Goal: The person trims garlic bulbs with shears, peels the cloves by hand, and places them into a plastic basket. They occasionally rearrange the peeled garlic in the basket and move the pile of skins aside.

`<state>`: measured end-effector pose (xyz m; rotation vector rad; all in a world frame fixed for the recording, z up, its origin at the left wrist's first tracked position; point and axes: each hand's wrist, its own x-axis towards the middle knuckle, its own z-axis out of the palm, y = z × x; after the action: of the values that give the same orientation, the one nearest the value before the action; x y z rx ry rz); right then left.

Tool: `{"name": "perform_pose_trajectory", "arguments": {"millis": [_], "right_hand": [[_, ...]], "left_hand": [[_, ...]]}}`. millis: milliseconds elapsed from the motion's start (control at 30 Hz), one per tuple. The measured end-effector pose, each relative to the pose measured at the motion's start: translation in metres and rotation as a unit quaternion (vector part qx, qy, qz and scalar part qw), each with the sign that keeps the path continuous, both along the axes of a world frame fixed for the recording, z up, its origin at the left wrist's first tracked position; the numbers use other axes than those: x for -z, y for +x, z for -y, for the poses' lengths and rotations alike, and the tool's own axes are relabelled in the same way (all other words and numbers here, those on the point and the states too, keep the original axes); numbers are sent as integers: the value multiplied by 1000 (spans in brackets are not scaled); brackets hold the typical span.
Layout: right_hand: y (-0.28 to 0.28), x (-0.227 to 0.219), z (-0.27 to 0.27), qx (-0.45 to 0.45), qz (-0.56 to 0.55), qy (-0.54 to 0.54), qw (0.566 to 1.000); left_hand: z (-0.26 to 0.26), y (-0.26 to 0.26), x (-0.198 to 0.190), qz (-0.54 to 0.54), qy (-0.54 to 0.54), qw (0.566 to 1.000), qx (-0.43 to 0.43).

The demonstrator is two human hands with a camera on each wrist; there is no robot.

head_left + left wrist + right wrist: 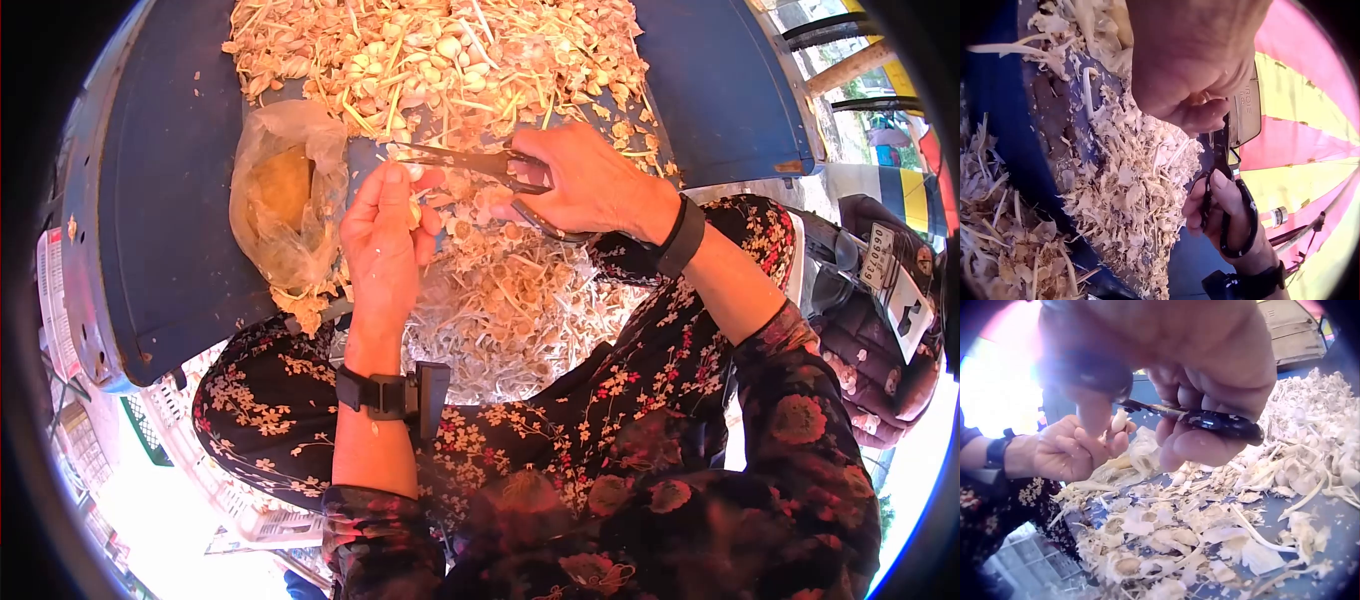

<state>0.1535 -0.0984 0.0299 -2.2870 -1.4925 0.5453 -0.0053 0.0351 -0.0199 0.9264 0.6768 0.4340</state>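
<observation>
My left hand (385,245) pinches a small pale garlic bulb (1120,420) between thumb and fingers, above the near edge of the blue table. Dark scissors (450,158) are gripped in my right hand (595,185), with fingers and thumb through the black handles (1249,219). Their blades point left and reach the garlic at the left fingertips. In the left wrist view, the left hand (1191,75) hides the garlic. A heap of garlic (450,50) with loose cloves, skins and dry stalks lies just beyond both hands.
On the blue table (700,90), an open plastic bag (262,135) with something yellowish-brown inside lies left of the left hand. Trimmings (500,310) fill the space between the person's knees below the table edge. Skins and stalks (1147,544) litter the tabletop.
</observation>
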Motion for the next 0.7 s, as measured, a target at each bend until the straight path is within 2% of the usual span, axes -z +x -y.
{"name": "perform_pose_trajectory", "arguments": {"millis": [167, 333, 533, 567, 633, 700], "right_hand": [[1, 0, 6, -34, 82, -11, 996], [-7, 0, 5, -28, 68, -46, 996], [-10, 8, 1, -62, -120, -81, 987], [-14, 8, 3, -22, -207, -90, 974], [-25, 6, 8, 60, -376, -105, 919], [-28, 2, 10, 54, -434, -95, 894]], "left_hand": [[0, -4, 3, -38, 28, 999, 12], [2, -2, 5, 24, 34, 999, -21], [-7, -4, 12, 86, 9, 996, -3], [-7, -4, 12, 100, 5, 995, -5], [-5, -5, 11, 79, -31, 996, -26], [-5, -6, 10, 83, -59, 994, -33]]}}
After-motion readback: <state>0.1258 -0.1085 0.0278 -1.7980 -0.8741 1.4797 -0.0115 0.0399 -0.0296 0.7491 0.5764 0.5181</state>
